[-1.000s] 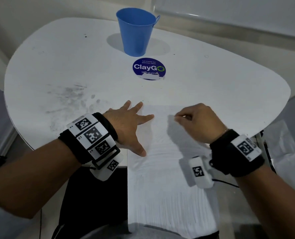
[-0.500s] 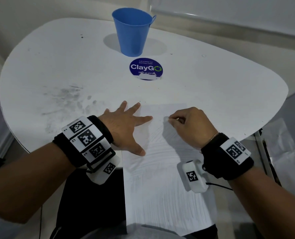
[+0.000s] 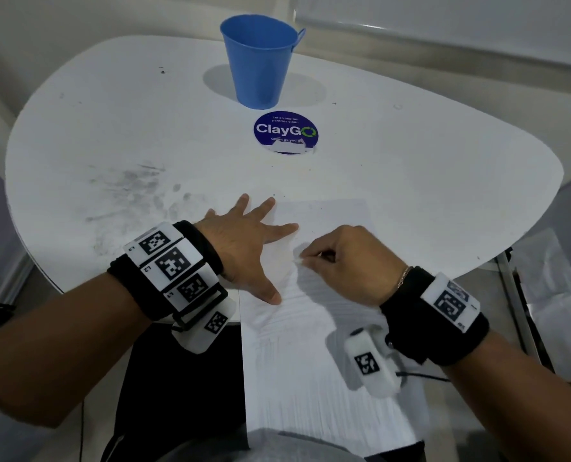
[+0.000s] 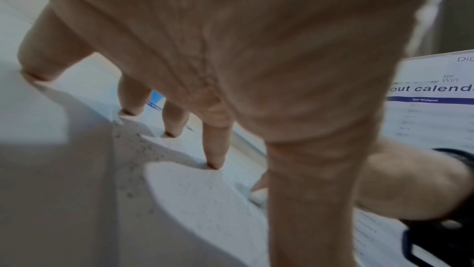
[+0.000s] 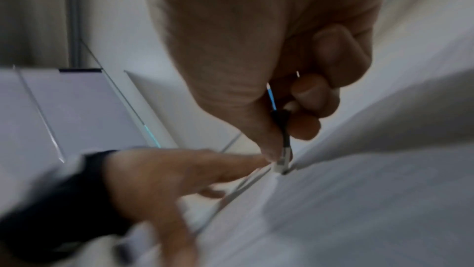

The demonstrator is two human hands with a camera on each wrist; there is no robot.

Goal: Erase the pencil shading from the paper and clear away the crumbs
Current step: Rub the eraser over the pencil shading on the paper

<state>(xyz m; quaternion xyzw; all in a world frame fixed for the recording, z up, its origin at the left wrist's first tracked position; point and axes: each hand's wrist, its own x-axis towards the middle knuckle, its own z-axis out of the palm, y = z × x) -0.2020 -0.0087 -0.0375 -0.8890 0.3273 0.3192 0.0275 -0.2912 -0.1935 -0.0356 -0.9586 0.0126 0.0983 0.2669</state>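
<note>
a: where's the paper (image 3: 310,328)?

b: 6 o'clock on the table (image 3: 110,128), hanging off the edge. my left hand (image 3: 247,248) presses it, fingers splayed flat.

a: right hand (image 3: 347,261)?

b: fingers curled, pinching an eraser (image 5: 282,162) tip-down on the sheet.

The eraser (image 5: 282,162) tip looks blurred; the right hand (image 3: 347,261) hides most of it.

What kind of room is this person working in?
Probably an office pantry or break room. The round sticker on the white table reads "Let's keep our pantries clean", and a printed payout calendar lies nearby.
</note>
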